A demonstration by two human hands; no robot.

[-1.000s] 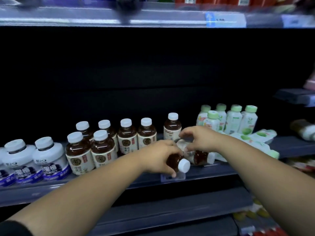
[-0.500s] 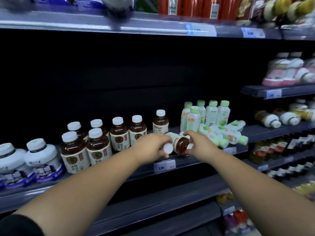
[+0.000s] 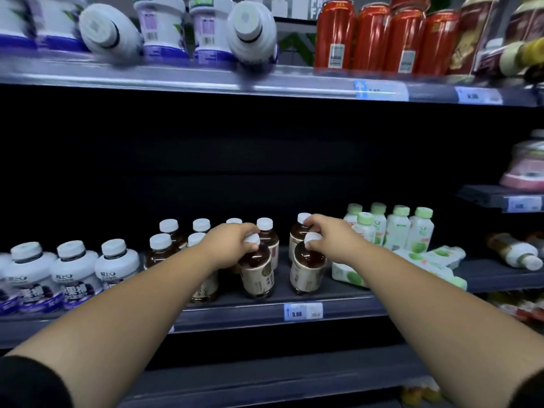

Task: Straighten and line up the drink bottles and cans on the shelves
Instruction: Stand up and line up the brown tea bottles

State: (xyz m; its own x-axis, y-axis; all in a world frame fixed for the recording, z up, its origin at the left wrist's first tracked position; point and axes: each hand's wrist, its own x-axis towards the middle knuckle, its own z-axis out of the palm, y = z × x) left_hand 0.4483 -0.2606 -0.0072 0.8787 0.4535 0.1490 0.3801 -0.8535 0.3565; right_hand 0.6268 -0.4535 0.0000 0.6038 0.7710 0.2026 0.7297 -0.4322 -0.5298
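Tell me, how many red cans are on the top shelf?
4 red cans stand in a row on the top shelf, right of centre; others may hide behind them.

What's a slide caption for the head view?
Left hand and right hand stand two brown tea bottles upright at the shelf front.

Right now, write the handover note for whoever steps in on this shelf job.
Left hand: gripping the cap of an upright brown tea bottle at the front of the middle shelf.
Right hand: gripping the cap of the neighbouring brown tea bottle, also upright.
Done: both front tea bottles stand in line with the tea rows behind.
Left: green-capped bottles lying on their sides to the right, a toppled bottle on the far-right shelf, and two white bottles tipped over on the top shelf.
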